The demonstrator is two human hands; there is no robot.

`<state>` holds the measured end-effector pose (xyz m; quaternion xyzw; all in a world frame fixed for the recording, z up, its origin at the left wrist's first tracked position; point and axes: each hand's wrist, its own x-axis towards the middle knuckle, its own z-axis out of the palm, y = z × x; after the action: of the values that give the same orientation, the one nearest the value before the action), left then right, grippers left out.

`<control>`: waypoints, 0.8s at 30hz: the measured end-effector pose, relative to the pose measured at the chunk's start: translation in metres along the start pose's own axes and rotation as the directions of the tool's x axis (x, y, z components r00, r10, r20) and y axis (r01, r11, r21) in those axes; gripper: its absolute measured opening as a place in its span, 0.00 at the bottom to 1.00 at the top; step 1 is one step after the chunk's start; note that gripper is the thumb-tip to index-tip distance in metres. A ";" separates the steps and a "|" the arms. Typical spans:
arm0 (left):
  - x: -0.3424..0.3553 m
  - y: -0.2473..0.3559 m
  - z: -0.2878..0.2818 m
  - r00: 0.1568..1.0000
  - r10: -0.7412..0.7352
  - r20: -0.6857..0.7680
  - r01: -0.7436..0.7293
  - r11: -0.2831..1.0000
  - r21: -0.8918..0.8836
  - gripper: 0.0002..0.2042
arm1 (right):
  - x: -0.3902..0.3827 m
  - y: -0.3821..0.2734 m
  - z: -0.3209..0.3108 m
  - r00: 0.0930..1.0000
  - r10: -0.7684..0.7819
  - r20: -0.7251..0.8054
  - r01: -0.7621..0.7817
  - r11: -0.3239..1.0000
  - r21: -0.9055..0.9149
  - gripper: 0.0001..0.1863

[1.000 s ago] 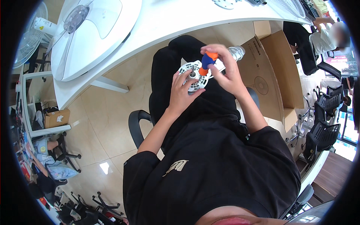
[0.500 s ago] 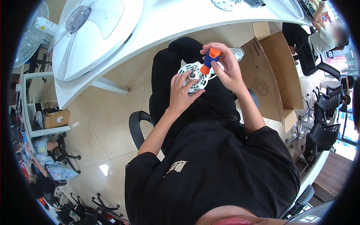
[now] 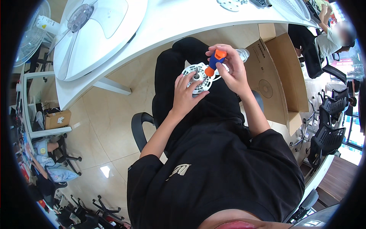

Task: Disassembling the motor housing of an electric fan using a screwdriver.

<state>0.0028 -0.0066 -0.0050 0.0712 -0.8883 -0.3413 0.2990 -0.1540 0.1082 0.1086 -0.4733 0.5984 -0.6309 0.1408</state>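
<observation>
A round white slotted fan motor housing (image 3: 201, 88) rests over my lap, with a metal shaft standing up from its middle. My left hand (image 3: 185, 91) grips the housing from the left, fingers laid over its top near the shaft. In my right hand (image 3: 233, 70) is a screwdriver (image 3: 216, 62) with a blue and orange handle, pointing down at the right part of the housing. Its tip is hidden, so I cannot tell whether it touches a screw. A white cable shows beside the housing under my right hand.
A white table (image 3: 171, 28) curves across the front, bearing a large white fan part with clear blades (image 3: 114, 19). An open cardboard box (image 3: 267, 82) stands to my right, close to a clear bottle (image 3: 243, 54). A black armrest (image 3: 140, 128) is at my left.
Both hands keep their holds on the housing and the screwdriver. The screwdriver handle has shifted very slightly to the right; the view has moved a little too.
</observation>
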 end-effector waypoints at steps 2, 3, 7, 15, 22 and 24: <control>0.000 0.000 0.000 1.000 -0.013 0.015 0.013 1.000 -0.007 0.22 | 0.000 0.000 0.000 1.000 0.002 -0.006 -0.001 1.000 0.006 0.25; 0.000 0.000 0.000 1.000 -0.014 0.014 0.014 1.000 -0.007 0.22 | 0.000 0.000 -0.001 1.000 -0.001 -0.004 0.001 1.000 -0.004 0.25; 0.000 0.001 -0.001 1.000 -0.008 0.008 0.008 1.000 -0.008 0.21 | 0.000 0.001 -0.002 1.000 -0.016 0.004 0.016 1.000 -0.021 0.26; 0.001 0.001 -0.001 1.000 -0.011 0.009 0.011 1.000 -0.007 0.21 | 0.003 0.000 -0.002 0.998 -0.026 0.058 0.025 1.000 0.011 0.27; 0.001 0.002 -0.002 1.000 -0.008 0.006 0.008 1.000 0.007 0.21 | -0.001 0.006 -0.007 0.994 -0.093 0.057 0.108 0.919 -0.379 0.23; 0.001 0.001 -0.001 1.000 -0.014 0.007 0.014 1.000 0.007 0.21 | 0.001 0.007 -0.011 0.996 -0.062 0.060 0.079 0.939 -0.334 0.23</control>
<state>0.0029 -0.0065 -0.0029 0.0772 -0.8899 -0.3408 0.2932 -0.1653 0.1128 0.1045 -0.5267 0.6763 -0.5126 0.0497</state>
